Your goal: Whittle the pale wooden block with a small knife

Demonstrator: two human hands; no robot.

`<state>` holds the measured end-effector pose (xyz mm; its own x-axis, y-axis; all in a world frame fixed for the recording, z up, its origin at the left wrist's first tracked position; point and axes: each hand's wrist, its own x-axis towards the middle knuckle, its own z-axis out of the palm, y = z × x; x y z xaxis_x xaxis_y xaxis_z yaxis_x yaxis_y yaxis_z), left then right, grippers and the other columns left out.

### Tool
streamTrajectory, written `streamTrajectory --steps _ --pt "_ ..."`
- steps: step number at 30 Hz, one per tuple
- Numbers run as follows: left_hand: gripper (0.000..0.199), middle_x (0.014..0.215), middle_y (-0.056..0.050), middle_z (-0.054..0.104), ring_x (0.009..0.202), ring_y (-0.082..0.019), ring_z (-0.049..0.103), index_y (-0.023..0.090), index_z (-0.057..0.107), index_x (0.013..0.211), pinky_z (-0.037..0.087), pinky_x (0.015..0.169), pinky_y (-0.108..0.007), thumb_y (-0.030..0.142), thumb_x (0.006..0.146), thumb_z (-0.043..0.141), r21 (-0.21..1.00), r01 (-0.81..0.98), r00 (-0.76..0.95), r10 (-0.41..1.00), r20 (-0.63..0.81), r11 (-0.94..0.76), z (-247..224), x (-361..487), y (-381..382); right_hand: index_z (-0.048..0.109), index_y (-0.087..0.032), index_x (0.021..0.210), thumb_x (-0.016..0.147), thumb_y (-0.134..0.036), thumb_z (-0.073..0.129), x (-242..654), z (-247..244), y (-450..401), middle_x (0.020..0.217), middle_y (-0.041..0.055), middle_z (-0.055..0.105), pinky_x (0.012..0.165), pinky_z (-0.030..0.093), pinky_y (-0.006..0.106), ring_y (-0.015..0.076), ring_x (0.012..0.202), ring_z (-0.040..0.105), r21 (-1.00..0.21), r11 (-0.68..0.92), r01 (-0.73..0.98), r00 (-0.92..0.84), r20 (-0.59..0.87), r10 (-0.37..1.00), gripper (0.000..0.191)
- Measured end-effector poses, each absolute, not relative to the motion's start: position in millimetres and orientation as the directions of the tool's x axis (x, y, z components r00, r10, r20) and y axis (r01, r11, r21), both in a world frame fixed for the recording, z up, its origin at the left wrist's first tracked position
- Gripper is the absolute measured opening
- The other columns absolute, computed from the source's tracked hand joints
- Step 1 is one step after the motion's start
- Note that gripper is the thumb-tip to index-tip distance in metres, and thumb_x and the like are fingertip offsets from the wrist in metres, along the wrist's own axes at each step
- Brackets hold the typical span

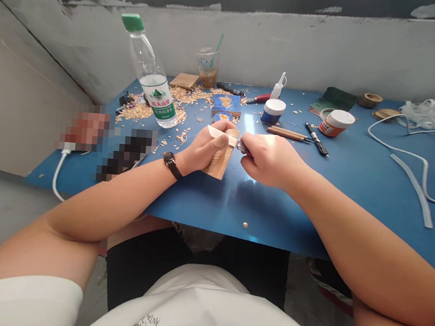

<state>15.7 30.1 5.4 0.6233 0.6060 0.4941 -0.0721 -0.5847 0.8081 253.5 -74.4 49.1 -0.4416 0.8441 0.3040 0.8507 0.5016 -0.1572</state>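
Note:
Near the middle of the blue table, my left hand (pixel 203 149) is closed round a light brown wooden block (pixel 219 164), its fingers at the upper part and the lower end sticking out below. A pale pointed strip, perhaps a blade or paper, (pixel 219 135) lies across the block's top, by my left thumb. My right hand (pixel 266 159) is a fist just right of the block, wrapped round a small grey tool (pixel 242 146) whose front meets the strip. Most of that tool is hidden in the fist.
A water bottle (pixel 157 95) stands left among wood shavings (pixel 137 110). Behind the hands are a blue carved piece (pixel 227 102), a white-lidded jar (pixel 273 111) and a drink cup (pixel 208 69). Pencil-like tools (pixel 289 133), a black pen (pixel 317 139), an orange jar (pixel 335 124) and a white cable (pixel 399 149) lie right.

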Motion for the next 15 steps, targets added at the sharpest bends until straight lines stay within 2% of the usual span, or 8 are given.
streamTrajectory --steps 5,10,15 --pt "0.085 0.096 -0.005 0.074 0.093 -0.027 0.074 0.028 0.070 0.113 0.062 0.085 -0.044 0.112 0.106 0.064 0.796 -0.085 0.622 0.593 0.512 -0.599 4.5 16.6 31.6 0.077 -0.024 0.120 0.092 -0.022 0.065 252.7 43.1 -71.6 0.085 0.0032 0.066 0.073 0.024 0.037 0.0239 0.072 0.045 -0.167 0.493 0.854 -0.423 0.332 0.843 0.031" --pt "0.083 0.097 -0.006 0.075 0.090 -0.026 0.074 0.027 0.070 0.113 0.062 0.081 -0.043 0.110 0.105 0.068 0.804 -0.091 0.650 0.577 0.495 -0.588 6.8 15.6 28.7 0.077 -0.026 0.124 0.095 -0.021 0.067 249.0 50.4 -76.3 0.088 0.0025 0.069 0.074 0.026 0.036 0.0233 0.074 0.051 -0.189 0.439 0.878 -0.387 0.260 0.885 0.031" --pt "0.086 0.093 -0.006 0.077 0.088 -0.027 0.074 0.027 0.071 0.112 0.062 0.079 -0.045 0.112 0.104 0.066 0.804 -0.078 0.648 0.583 0.490 -0.590 8.5 19.4 25.4 0.078 -0.027 0.118 0.094 -0.024 0.067 245.5 55.2 -79.2 0.080 0.0007 0.063 0.073 0.024 0.037 0.0231 0.069 0.048 -0.170 0.404 0.899 -0.364 0.227 0.903 0.026"
